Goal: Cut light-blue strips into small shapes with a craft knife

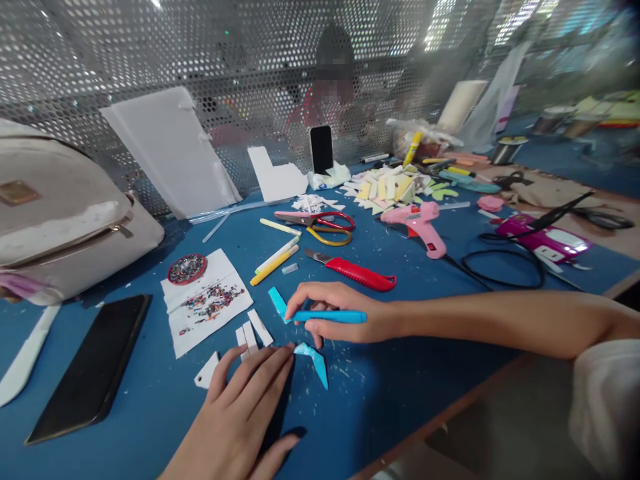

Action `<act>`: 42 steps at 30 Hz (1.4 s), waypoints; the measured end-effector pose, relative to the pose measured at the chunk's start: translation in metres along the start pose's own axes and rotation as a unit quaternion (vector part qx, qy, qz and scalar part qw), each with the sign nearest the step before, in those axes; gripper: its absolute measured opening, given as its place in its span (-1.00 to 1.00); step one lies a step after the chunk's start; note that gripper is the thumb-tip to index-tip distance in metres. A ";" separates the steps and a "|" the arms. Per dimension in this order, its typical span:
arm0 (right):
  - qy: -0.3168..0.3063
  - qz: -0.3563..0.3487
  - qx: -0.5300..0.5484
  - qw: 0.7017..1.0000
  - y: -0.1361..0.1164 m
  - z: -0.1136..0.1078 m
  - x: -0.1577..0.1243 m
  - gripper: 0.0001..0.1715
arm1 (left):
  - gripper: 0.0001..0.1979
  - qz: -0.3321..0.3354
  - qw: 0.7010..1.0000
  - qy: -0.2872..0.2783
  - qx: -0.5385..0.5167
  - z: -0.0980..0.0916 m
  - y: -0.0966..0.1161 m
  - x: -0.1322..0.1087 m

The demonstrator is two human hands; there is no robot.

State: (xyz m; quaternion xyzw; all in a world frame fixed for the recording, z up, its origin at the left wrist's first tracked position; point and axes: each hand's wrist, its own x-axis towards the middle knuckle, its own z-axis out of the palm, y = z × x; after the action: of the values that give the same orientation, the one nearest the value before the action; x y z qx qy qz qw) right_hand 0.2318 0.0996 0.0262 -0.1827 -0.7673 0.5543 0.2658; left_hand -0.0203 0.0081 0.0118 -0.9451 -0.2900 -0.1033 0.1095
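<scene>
L hand [250, 390]: fingers flat nr white strips [261, 327], thumb apart, nothing visibly gripped. Blue strip [277, 302], mid-table, lies at fingertips of R hand [347, 297], clamped on blue marker [343, 317]. Prob. best: pin strip w/ L fingertip, stroke lightly, lengthwise.

Glare is streaking the perforated panel [280, 47] at upper right, soft shadow is darkening the tabletop [145, 427] below the right forearm [460, 321], and the right edge is blurring.
</scene>
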 end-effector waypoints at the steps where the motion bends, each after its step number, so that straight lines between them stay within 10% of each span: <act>1: -0.006 0.002 0.002 1.000 0.000 0.000 0.000 -0.76 | -0.36 -0.001 1.000 0.002 0.003 0.001 0.000 0.000; 17: -0.098 0.005 0.031 0.995 -0.004 -0.003 -0.002 -0.65 | -0.29 -0.025 0.999 0.029 -0.002 0.010 -0.005 -0.005; 28: -0.030 0.018 0.063 0.997 -0.003 -0.004 0.006 -0.71 | -0.91 -0.158 0.979 0.083 -0.096 0.000 0.004 0.004; 42: -0.050 -0.059 -0.056 0.995 -0.008 0.002 0.006 -0.73 | -0.72 -0.174 0.973 0.032 -0.146 -0.003 0.006 0.013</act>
State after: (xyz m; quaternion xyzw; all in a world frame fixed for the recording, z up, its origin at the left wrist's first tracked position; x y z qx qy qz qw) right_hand 0.2256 0.0992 0.0348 -0.1235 -0.8189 0.5023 0.2485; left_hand -0.0070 0.0097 0.0172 -0.8822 -0.4278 -0.1923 -0.0404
